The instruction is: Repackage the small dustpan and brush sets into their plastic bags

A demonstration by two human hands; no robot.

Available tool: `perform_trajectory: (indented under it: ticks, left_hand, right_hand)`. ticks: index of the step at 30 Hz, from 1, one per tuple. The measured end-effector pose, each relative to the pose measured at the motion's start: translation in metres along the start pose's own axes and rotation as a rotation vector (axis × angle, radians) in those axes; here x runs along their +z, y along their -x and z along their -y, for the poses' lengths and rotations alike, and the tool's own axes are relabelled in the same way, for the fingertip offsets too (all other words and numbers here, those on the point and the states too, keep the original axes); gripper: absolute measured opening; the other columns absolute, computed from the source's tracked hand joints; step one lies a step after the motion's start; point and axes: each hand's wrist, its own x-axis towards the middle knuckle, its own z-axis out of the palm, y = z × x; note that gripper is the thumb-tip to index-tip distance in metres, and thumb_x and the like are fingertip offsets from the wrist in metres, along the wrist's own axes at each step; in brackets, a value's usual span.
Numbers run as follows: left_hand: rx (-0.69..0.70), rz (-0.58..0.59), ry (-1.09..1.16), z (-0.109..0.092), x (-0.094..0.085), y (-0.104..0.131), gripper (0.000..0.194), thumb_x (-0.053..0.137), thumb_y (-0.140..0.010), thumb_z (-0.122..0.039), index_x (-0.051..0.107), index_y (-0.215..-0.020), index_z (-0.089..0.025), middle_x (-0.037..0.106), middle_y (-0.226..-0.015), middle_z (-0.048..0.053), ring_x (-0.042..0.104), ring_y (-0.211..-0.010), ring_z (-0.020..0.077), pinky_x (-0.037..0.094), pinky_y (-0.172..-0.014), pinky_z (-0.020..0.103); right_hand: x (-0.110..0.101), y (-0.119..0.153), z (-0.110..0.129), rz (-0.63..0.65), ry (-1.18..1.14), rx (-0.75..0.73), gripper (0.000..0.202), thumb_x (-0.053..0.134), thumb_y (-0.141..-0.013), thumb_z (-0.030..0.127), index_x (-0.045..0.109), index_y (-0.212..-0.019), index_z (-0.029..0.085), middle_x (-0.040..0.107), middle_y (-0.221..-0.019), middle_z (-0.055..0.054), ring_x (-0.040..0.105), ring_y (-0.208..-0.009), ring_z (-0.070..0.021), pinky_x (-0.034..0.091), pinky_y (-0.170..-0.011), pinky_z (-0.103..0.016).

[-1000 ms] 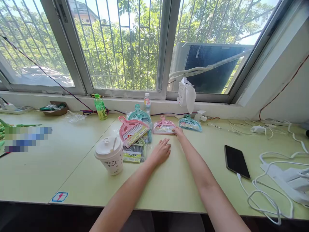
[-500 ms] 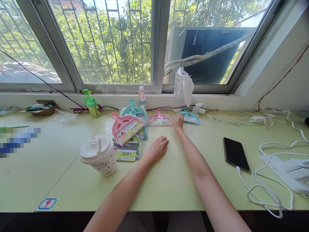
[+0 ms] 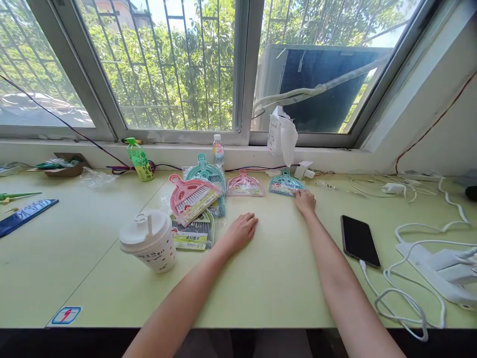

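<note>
My left hand [image 3: 242, 231] rests palm down on the table with its fingers loosely stretched out, holding nothing. Beside it lies a pile of packaged mini dustpan and brush sets: a pink set [image 3: 194, 198] on top, a teal set [image 3: 206, 172] behind, a green set [image 3: 192, 233] underneath. My right hand [image 3: 306, 203] has its fingers bent at the right front corner of another teal dustpan and brush set [image 3: 284, 184], which lies by the wall. To the left of that one, a second pink set [image 3: 245, 184] lies apart, handle toward the window.
A lidded white cup [image 3: 151, 243] stands left of the pile. Green bottle [image 3: 140, 160] and clear bottle [image 3: 218, 150] stand near the wall. At right are a phone [image 3: 360, 241], its cable and a power strip [image 3: 436, 276]. A tissue pack [image 3: 281, 134] sits by the window.
My right hand has moved from the left side of the separate teal set to its right front corner. That set has turned and now lies straighter. My left hand has stayed put.
</note>
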Motion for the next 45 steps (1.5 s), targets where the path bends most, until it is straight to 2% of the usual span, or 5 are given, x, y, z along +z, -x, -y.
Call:
perform_trajectory:
  ticks: [20,27,36,41,45]
  left_hand:
    - [0.015,-0.017,-0.016,0.001,0.002,0.0,0.038,0.039,-0.099,-0.021,0.059,-0.131,-0.017,0.055,-0.146,0.017,0.052,-0.137,0.0272,0.038,-0.118,0.05]
    - [-0.221,-0.164,0.573,0.004,0.008,-0.01,0.044,0.051,-0.093,-0.024,0.056,-0.136,-0.014,0.052,-0.149,0.019,0.05,-0.139,0.0286,0.037,-0.119,0.046]
    - [-0.505,-0.257,1.42,0.004,-0.009,-0.016,0.052,0.072,-0.083,-0.046,0.059,-0.125,-0.018,0.074,-0.111,0.011,0.071,-0.102,0.0241,0.056,-0.097,0.041]
    - [-0.567,-0.385,1.443,0.007,-0.013,-0.013,0.046,0.076,-0.08,-0.037,0.061,-0.12,-0.02,0.074,-0.105,0.006,0.072,-0.097,0.022,0.059,-0.091,0.037]
    - [-0.539,-0.473,1.49,0.007,-0.016,-0.014,0.052,0.076,-0.082,-0.036,0.057,-0.128,-0.023,0.071,-0.119,0.006,0.07,-0.106,0.0219,0.059,-0.093,0.036]
  right_hand:
    - [-0.027,0.071,-0.032,-0.157,-0.155,0.177,0.015,0.063,-0.08,0.026,0.072,-0.087,0.017,0.072,-0.109,-0.019,0.064,-0.112,-0.0392,0.048,-0.096,-0.055]
    - [-0.034,0.073,-0.015,-0.239,-0.76,0.296,0.016,0.06,-0.074,0.034,0.059,-0.084,0.022,0.068,-0.089,-0.009,0.064,-0.079,-0.0235,0.055,-0.061,-0.034]
    - [-0.025,0.112,0.051,0.234,-1.152,-0.071,0.042,0.066,-0.071,0.058,0.052,-0.093,0.025,0.061,-0.083,-0.001,0.06,-0.074,-0.0165,0.05,-0.065,-0.03]
    - [-0.037,0.129,0.06,-0.039,-0.67,-0.495,0.031,0.059,-0.082,0.03,0.056,-0.113,0.023,0.061,-0.126,-0.013,0.057,-0.118,-0.0287,0.047,-0.098,-0.046]
    - [-0.047,0.139,0.068,0.045,-0.494,-0.771,0.017,0.052,-0.087,0.018,0.066,-0.095,0.023,0.068,-0.101,-0.01,0.061,-0.102,-0.0276,0.046,-0.099,-0.045]
